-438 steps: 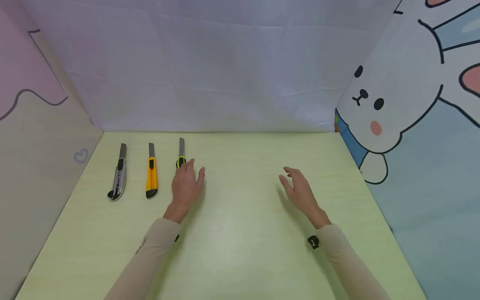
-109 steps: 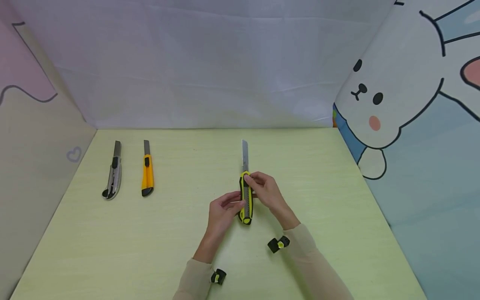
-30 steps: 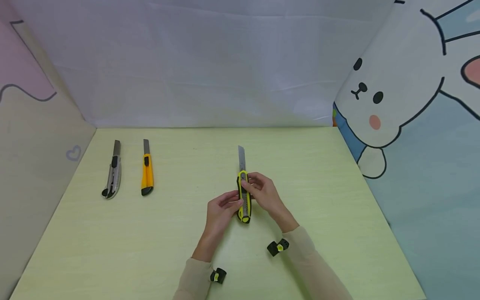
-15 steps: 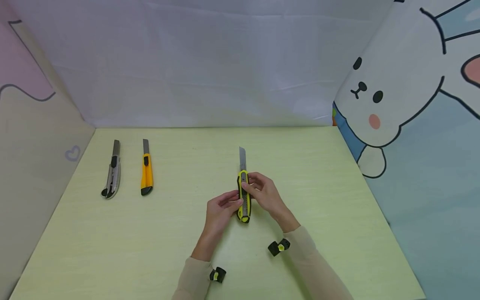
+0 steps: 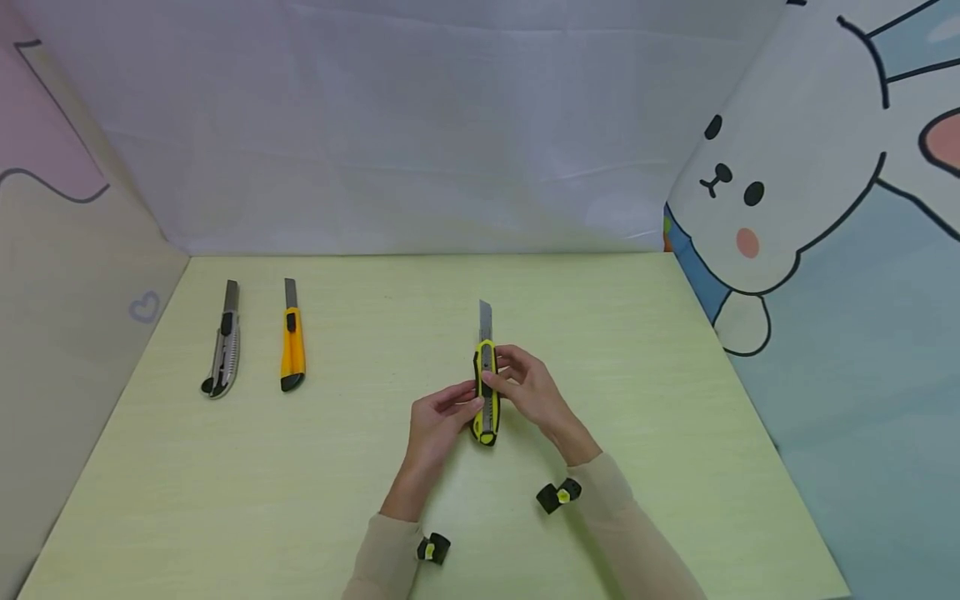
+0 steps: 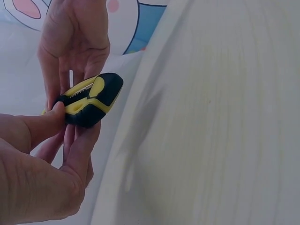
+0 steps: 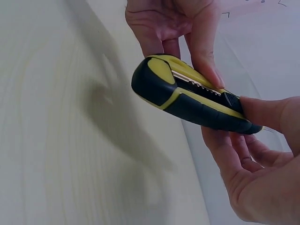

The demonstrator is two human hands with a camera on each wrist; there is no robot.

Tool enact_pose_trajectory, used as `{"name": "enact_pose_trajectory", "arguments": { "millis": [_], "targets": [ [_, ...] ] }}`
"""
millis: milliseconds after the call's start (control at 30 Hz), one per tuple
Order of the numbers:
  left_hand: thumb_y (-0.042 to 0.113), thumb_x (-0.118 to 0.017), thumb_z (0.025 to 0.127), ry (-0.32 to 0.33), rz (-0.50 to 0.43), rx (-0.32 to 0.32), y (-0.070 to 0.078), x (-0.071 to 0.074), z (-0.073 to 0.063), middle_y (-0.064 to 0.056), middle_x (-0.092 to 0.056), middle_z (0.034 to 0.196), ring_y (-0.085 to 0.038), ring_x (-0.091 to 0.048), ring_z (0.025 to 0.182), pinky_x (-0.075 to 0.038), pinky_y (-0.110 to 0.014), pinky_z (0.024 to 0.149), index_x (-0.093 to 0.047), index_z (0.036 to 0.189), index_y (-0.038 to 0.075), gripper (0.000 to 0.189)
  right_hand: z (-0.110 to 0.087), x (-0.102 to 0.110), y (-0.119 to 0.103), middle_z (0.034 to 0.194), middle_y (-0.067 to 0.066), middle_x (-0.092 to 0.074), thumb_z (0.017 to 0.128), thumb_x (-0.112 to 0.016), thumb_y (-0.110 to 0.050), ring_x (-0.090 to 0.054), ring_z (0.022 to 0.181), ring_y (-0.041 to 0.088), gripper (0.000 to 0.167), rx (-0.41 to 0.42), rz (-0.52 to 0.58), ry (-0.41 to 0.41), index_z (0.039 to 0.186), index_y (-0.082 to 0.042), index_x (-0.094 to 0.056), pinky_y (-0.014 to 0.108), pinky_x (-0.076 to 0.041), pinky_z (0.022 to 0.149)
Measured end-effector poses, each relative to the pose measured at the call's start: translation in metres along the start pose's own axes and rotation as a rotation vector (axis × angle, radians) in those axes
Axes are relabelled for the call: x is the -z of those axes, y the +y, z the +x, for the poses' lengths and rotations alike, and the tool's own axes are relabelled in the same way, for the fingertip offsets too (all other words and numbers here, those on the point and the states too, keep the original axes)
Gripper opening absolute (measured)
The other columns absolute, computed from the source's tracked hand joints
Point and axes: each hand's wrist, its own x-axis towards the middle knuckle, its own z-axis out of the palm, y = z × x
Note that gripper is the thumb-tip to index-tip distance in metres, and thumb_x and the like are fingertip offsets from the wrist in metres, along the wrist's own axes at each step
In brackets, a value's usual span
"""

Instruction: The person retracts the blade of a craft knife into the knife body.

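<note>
A yellow-and-black utility knife (image 5: 486,417) is held up over the table in both hands, its blade (image 5: 485,321) pointing away from the body. My left hand (image 5: 438,425) grips the lower handle from the left, thumb on top and fingers beneath. From the right, my right hand (image 5: 536,396) holds the upper handle. In the right wrist view, the right thumb (image 7: 262,112) lies right at the black slider (image 7: 230,101). The knife's butt end (image 6: 110,89) faces the camera in the left wrist view, where the blade is hidden.
On the table's left side lie a silver-and-black utility knife (image 5: 225,354) and an orange utility knife (image 5: 293,346), both with blades out and pointing away. The pale table (image 5: 637,375) meets a white cloth backdrop (image 5: 420,150) at its far edge.
The yellow-and-black knife, first lying at the left, came to the middle into both hands. Since then the right thumb has slid back along the handle, and less blade sticks out.
</note>
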Motion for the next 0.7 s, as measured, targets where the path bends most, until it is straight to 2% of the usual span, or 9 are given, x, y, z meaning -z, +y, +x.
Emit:
{"name": "enact_pose_trajectory", "arguments": {
  "millis": [433, 700],
  "targets": [
    [0.006, -0.079, 0.091, -0.006, 0.000, 0.011, 0.0016, 0.0004, -0.0007, -0.016, -0.073, 0.110, -0.016, -0.071, 0.092, -0.059, -0.024, 0.079, -0.073, 0.122, -0.004, 0.033, -0.0020, 0.0032, 0.0002, 0.124, 0.019, -0.062, 0.099, -0.070, -0.011, -0.064, 0.099, 0.021, 0.043, -0.001, -0.010, -0.024, 0.139, 0.000, -0.056, 0.030, -0.053, 0.082],
    [0.006, -0.078, 0.092, 0.012, 0.019, 0.015, 0.0021, 0.0009, 0.0008, -0.015, -0.073, 0.109, -0.014, -0.070, 0.091, -0.059, -0.024, 0.079, -0.073, 0.122, -0.003, 0.032, -0.0022, 0.0019, 0.0000, 0.130, 0.017, -0.060, 0.097, -0.072, -0.010, -0.061, 0.104, 0.026, 0.050, -0.014, -0.028, -0.034, 0.143, -0.005, -0.053, 0.030, -0.050, 0.085]
  ]
}}
